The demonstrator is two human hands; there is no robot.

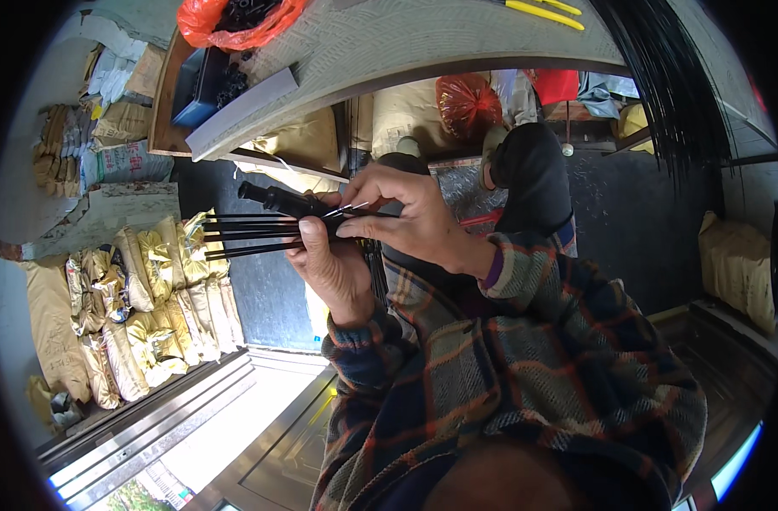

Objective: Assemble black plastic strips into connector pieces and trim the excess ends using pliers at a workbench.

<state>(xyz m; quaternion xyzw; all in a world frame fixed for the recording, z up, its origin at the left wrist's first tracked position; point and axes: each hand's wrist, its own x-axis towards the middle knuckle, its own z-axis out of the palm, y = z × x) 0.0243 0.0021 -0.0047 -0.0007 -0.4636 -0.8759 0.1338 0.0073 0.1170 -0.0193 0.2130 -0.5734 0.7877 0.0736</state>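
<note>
Both hands worked a fan of thin black rods at the worktop's edge.

The left hand (334, 264) clenched the black rods (248, 232); the right hand (406, 213) pinched their silvery tips. The grey worktop (423, 38) curved just above, open dark floor (636, 221) beyond the right grip.

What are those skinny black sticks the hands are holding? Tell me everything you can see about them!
The thin black rods are long, straight and slim, like dark plastic or metal ribs. Several fan out leftward, lying nearly level. Their right ends gather at a black tube-like piece, with small silvery tips beside it. The left hand grips them from below, thumb across them; the right hand pinches at the gathered end.
</note>
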